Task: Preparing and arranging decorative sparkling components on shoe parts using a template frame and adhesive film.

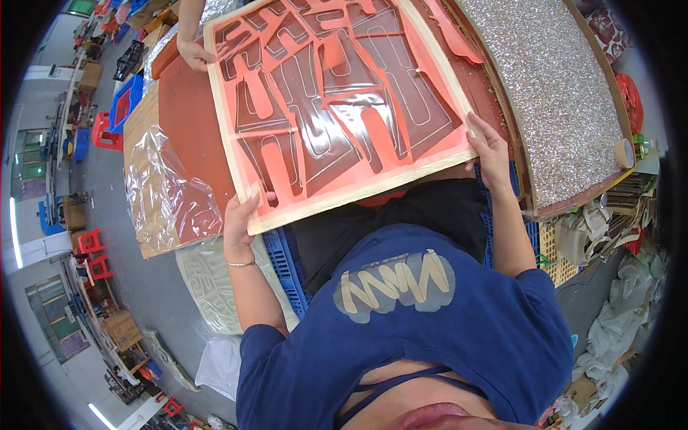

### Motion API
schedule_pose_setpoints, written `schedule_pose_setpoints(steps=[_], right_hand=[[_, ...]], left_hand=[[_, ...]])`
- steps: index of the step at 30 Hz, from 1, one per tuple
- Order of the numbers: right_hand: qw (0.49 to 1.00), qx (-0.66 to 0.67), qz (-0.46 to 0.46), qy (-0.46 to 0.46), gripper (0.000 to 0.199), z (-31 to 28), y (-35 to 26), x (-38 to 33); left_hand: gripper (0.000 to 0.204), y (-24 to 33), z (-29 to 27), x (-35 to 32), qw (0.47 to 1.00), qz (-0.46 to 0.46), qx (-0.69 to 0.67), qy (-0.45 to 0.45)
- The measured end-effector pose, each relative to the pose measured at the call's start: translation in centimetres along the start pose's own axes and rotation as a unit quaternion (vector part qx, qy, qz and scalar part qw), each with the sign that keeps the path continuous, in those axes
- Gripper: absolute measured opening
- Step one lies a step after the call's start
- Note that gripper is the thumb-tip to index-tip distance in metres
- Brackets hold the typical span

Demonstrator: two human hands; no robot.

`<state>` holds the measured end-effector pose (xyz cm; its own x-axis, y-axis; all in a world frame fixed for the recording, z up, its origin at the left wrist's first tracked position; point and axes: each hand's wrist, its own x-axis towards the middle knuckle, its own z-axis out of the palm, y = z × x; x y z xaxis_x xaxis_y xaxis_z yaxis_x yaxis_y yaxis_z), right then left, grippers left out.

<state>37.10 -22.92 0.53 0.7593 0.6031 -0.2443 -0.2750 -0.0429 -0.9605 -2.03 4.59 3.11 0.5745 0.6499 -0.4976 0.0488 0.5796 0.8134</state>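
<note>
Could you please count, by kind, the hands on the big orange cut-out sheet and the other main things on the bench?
Person's own hands on the sheet's near edge: 2, left hand and right hand
Co-worker's hand at its far corner: 1
Orange cut-out sheet: 1
Silver glitter panel: 1
Tape roll: 1
Clear plastic film: 1
Total: 7

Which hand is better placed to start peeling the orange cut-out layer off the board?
Probably the left hand: its thumb lies on the orange layer at the board's near corner. The right hand grips the board's right edge, steadying it, and another person's hand holds the far corner.
</note>
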Motion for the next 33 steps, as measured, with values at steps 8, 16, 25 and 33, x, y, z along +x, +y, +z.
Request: schedule_pose_setpoints(steps=[8,16,25,33], right_hand=[[0.991,0.11,-0.009,-0.069,0.03,1.2,-2.4,-0.1],[0.991,-0.12,-0.023,0.05,0.031,0.9,1.0,0.5],[0.982,-0.177,-0.063,0.018,0.029,1.3,0.5,0.1],[0.982,-0.184,-0.036,0.038,0.029,0.7,1.5,0.3]], left_hand=[[0.038,1.1,-3.2,0.2,0.967,0.195,-0.141,-0.077],[0.022,-0.3,-1.1,-0.1,0.991,0.058,0.076,0.096],[0.022,-1.4,-1.7,0.1,0.957,0.147,0.146,0.201],[0.023,-1.3,-0.3,0.0,0.944,0.108,0.188,0.249]])
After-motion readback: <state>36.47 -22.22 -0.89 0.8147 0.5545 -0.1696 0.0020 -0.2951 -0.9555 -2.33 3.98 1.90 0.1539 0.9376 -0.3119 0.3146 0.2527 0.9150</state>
